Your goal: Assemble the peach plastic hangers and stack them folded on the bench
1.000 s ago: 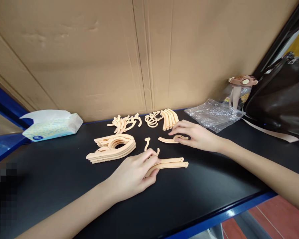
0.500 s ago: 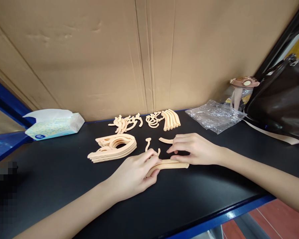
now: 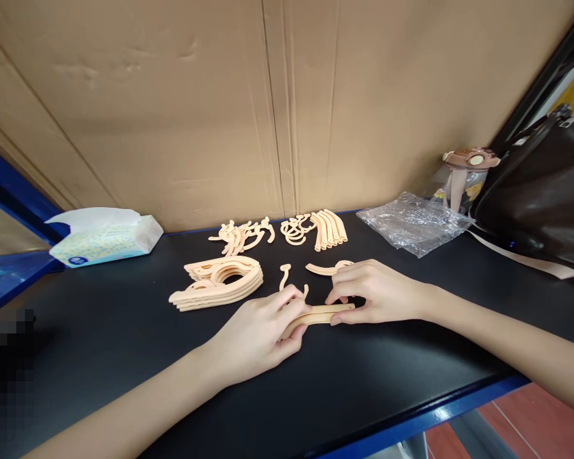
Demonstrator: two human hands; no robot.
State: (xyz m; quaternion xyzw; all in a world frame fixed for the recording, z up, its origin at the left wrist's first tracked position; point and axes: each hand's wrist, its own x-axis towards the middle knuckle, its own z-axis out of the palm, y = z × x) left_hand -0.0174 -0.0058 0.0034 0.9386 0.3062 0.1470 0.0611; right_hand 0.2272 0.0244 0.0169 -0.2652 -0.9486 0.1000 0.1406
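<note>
Head view: peach plastic bar [image 3: 318, 313] low over black bench top [image 3: 124, 357], centre, pinned between both hands. Maybe two bars pressed flat together; can't tell for sure.

Left hand [image 3: 261, 331]: fingers curled over near-left end of bar, thumb on near side, clamped on it. Right hand [image 3: 377, 293]: thumb and fingertips closed in a pinch on right end, rest of fingers bunched above.

Handling, as a guess: thin moulded plastic, so very light and stiff, w/ a little flex along length. Smooth faces, prob. slippery under dry fingers. Likely to snap at thin ends if bent hard. Best gripped on flat faces near each end, as held now, not mid-span.

Long axis approx. left to right across bench, right end angled slightly toward far side. Left end buried in left palm, right end pointing at right-hand fingertips. Flat side seems up.

Around it:
- small hook piece [image 3: 284, 275] just beyond left-hand knuckles, apart from bar
- curved piece [image 3: 328, 268] just beyond right hand, far side
- stack of hanger bodies [image 3: 217, 285] to left, near but not touching
- loose hooks pile [image 3: 242, 236] and row of curved arms [image 3: 329, 228] further back, by cardboard wall [image 3: 268, 95]
- tissue pack [image 3: 105, 239] far left
- clear plastic bag [image 3: 411, 223], lidded bottle [image 3: 466, 175], black handbag [image 3: 540, 197] far right, well apart.
</note>
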